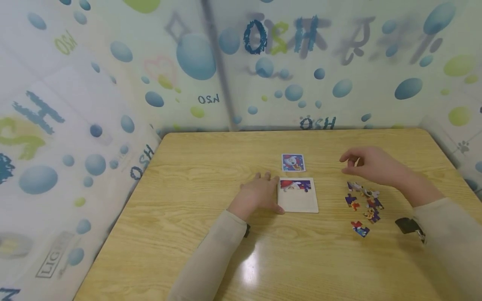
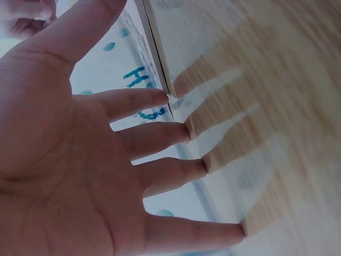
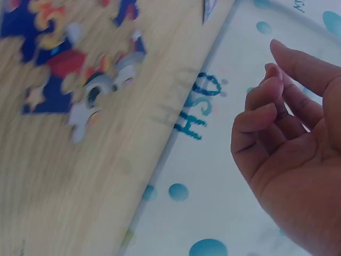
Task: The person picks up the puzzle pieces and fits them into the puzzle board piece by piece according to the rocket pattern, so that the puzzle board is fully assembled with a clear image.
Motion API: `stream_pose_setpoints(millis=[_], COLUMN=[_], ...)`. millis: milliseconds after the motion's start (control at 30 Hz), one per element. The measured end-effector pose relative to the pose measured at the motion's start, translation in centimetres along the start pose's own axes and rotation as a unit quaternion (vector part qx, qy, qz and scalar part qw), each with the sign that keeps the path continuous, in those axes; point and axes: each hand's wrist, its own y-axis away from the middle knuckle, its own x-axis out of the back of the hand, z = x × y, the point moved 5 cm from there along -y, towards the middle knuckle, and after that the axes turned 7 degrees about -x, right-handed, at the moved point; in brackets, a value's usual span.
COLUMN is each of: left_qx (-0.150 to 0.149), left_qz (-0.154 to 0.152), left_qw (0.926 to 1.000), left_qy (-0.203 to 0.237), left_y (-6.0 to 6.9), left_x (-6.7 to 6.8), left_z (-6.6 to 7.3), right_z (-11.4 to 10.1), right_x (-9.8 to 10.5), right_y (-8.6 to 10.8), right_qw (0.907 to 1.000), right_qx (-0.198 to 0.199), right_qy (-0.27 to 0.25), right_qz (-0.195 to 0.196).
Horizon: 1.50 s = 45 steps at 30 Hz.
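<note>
A white puzzle tray [image 1: 298, 202] lies flat on the table, with joined jigsaw pieces [image 1: 291, 184] along its top edge. My left hand [image 1: 259, 195] rests at the tray's left side, fingers spread, fingertips [image 2: 178, 132] on the tabletop and nothing held. Over the table to the right hovers my right hand [image 1: 370, 165], its fingers loosely curled with nothing between them, as the right wrist view shows. Below it lie several loose jigsaw pieces [image 1: 373, 203], in a cluster that also shows in the right wrist view. One more piece [image 1: 360, 229] sits apart, nearer the front.
Behind the tray is a small square picture card [image 1: 293, 163] with a cartoon dog-like figure. The wooden table [image 1: 203, 179] meets a wall [image 1: 241, 62] patterned with blue and green dots. A dark object [image 1: 407, 225] shows under the right sleeve.
</note>
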Motion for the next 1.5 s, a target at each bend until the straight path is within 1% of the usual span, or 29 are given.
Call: stream_pose_setpoints(millis=[267, 400, 567, 767, 1033, 1267, 1400, 1500], left_qx=[-0.001, -0.002, -0.003, -0.005, -0.003, -0.002, -0.005, -0.006], left_qz=[0.001, 0.002, 0.001, 0.001, 0.003, 0.002, 0.003, 0.004], left_qw=[1.0, 1.0, 1.0, 1.0, 1.0, 1.0, 1.0, 1.0], left_qy=[0.001, -0.003, -0.001, 0.0, -0.002, 0.003, 0.002, 0.005], left_y=[0.0, -0.1, -0.1, -0.2, -0.2, -0.2, -0.3, -0.3], left_x=[0.0, 0.0, -0.1, -0.2, -0.3, -0.5, -0.5, -0.5], left_z=[-0.1, -0.1, -0.1, -0.1, -0.3, -0.6, -0.6, -0.5], right_z=[3.3, 5.0, 6.6, 8.3, 9.3, 9.5, 9.6, 9.7], right_x=[-0.7, -1.4, -2.2, -2.7, -3.4, -3.7, -3.7, -3.7], right_y=[0.7, 0.9, 1.0, 1.0, 1.1, 1.0, 1.0, 0.9], right_qw=[0.9995, 0.9987, 0.9972, 0.996, 0.9953, 0.9937, 0.993, 0.9932], right_qx=[-0.028, -0.043, -0.06, -0.076, -0.073, -0.072, -0.076, -0.071], right_qy=[0.011, -0.002, -0.011, -0.01, -0.019, -0.042, -0.041, -0.043], right_qz=[-0.013, -0.026, -0.043, -0.045, -0.061, -0.075, -0.081, -0.081])
